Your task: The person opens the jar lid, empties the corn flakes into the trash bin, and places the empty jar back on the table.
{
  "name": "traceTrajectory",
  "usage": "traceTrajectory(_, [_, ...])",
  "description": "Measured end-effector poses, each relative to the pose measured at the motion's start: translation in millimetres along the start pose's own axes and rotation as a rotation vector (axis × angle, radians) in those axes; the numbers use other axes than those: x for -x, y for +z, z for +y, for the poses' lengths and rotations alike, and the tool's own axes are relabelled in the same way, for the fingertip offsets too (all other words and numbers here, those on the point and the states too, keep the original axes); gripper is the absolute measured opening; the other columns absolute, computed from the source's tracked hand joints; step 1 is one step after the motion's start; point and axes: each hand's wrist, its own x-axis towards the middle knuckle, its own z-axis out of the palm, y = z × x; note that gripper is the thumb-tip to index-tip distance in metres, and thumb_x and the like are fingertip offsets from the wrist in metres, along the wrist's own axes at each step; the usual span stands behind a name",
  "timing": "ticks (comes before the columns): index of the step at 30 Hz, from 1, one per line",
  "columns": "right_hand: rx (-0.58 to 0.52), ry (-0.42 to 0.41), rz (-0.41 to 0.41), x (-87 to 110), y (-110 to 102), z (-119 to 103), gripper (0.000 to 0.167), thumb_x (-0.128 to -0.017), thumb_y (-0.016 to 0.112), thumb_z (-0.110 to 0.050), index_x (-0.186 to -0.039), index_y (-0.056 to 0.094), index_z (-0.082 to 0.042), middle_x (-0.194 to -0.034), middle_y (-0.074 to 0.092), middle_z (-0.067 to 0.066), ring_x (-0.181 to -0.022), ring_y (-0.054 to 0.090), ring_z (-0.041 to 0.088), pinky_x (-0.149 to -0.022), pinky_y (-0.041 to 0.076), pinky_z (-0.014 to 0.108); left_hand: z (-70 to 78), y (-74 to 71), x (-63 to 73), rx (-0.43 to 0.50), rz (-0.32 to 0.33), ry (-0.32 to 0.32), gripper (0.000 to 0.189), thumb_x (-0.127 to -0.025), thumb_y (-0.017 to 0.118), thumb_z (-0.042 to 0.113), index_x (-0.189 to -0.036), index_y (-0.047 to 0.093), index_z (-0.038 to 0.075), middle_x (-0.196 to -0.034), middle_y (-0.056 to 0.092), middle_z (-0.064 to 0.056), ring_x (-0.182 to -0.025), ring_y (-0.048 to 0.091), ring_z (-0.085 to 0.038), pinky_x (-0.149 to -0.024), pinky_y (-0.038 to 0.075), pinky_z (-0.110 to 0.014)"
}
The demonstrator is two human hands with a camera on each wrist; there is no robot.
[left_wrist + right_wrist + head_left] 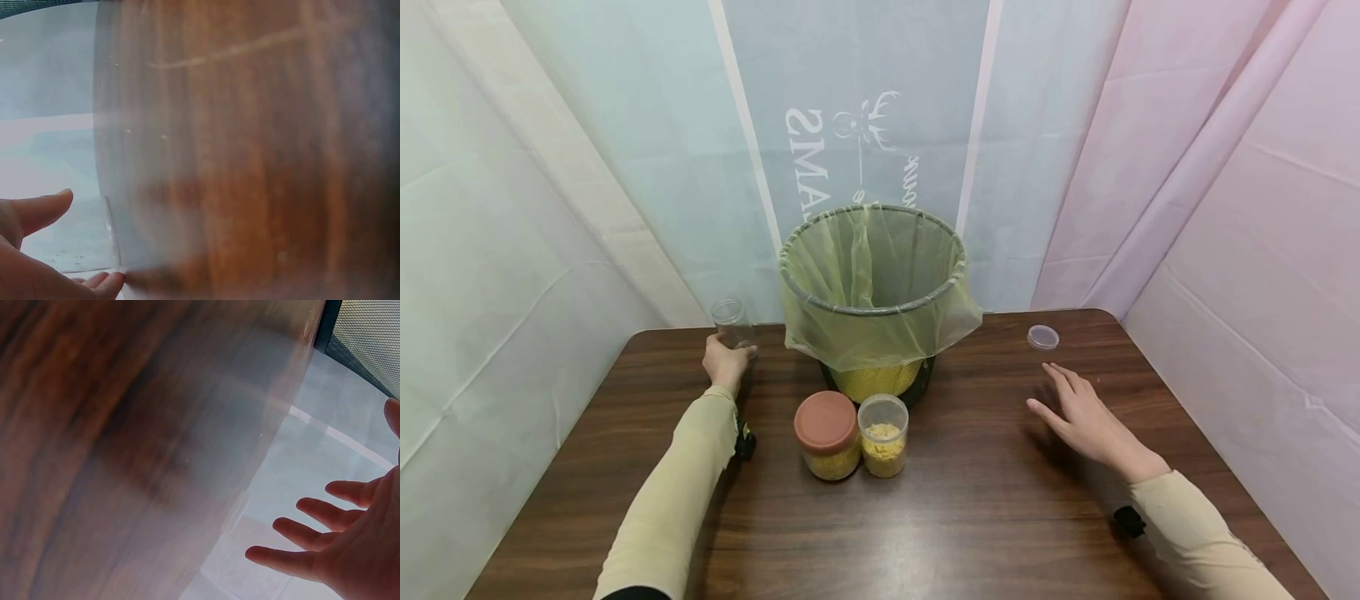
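Observation:
At the table's back left, a clear, see-through jar (730,314) stands without a lid. My left hand (727,363) is right at it, with the thumb on one side and the fingers on the other. The left wrist view shows that thumb (47,209) straight, with the clear jar (87,240) between it and the fingers; firm contact is hard to make out. On the other side, my right hand (1090,423) hovers with spread fingers and holds nothing. Just beyond its fingertips lies a round clear lid (1043,337).
A mesh bin (880,385) with a pale green liner (880,337) stands at the back centre. Before it are a jar with a reddish lid (826,423) and an uncovered clear tub of yellow flakes (883,450), side by side. Curtains (1075,167) enclose the table (925,533).

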Motion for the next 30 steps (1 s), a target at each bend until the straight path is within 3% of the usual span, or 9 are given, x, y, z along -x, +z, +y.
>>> traceTrajectory(6, [-0.013,-0.002,-0.005,0.7,-2,-5,0.073,-0.095,0.054,-0.041,-0.144,0.028,0.007,-0.143,0.032,0.03,-0.129,0.03,0.051,-0.1,0.027,0.064,4.4,-7.4,4.1,0.034,-0.027,-0.021,0.079,-0.081,0.072,0.014,-0.143,0.025,0.001,-0.141,0.038,-0.026,-0.133,0.033,-0.041,-0.11,0.031,-0.047])
traceTrajectory(14, [-0.035,-0.004,-0.015,5.1,-2,-14,0.073,-0.095,0.053,-0.042,-0.145,0.027,0.004,-0.145,0.031,0.027,-0.131,0.028,0.048,-0.101,0.027,0.063,13.9,-17.8,15.8,0.019,-0.008,0.036,0.075,-0.081,0.072,0.018,-0.139,0.029,-0.001,-0.135,0.044,-0.028,-0.125,0.04,-0.043,-0.105,0.033,-0.05])
traceTrajectory(19, [-0.039,-0.001,-0.014,8.0,-3,-19,0.072,-0.095,0.053,-0.042,-0.145,0.027,0.003,-0.145,0.031,0.026,-0.131,0.028,0.047,-0.1,0.028,0.062,19.2,-26.5,26.9,0.016,-0.048,0.027,0.081,-0.085,0.069,0.025,-0.146,0.02,0.003,-0.142,0.034,-0.026,-0.131,0.03,-0.043,-0.108,0.03,-0.051])
traceTrajectory(23, [-0.044,-0.007,-0.013,9.3,-4,-25,0.072,-0.095,0.053,-0.042,-0.145,0.027,0.002,-0.145,0.031,0.025,-0.132,0.028,0.046,-0.101,0.028,0.062,23.4,-31.9,37.4,0.043,0.004,0.049,0.075,-0.087,0.066,0.027,-0.144,0.022,0.006,-0.14,0.033,-0.023,-0.129,0.023,-0.038,-0.105,0.029,-0.049])
traceTrajectory(30, [-0.048,-0.032,-0.012,11.2,-5,-33,0.072,-0.095,0.053,-0.043,-0.146,0.027,-0.001,-0.147,0.032,0.024,-0.133,0.028,0.045,-0.101,0.028,0.061,31.0,-34.3,52.2,0.075,0.152,0.204,0.055,-0.086,0.065,0.021,-0.132,0.038,0.006,-0.127,0.041,-0.019,-0.115,0.025,-0.031,-0.096,0.027,-0.043])
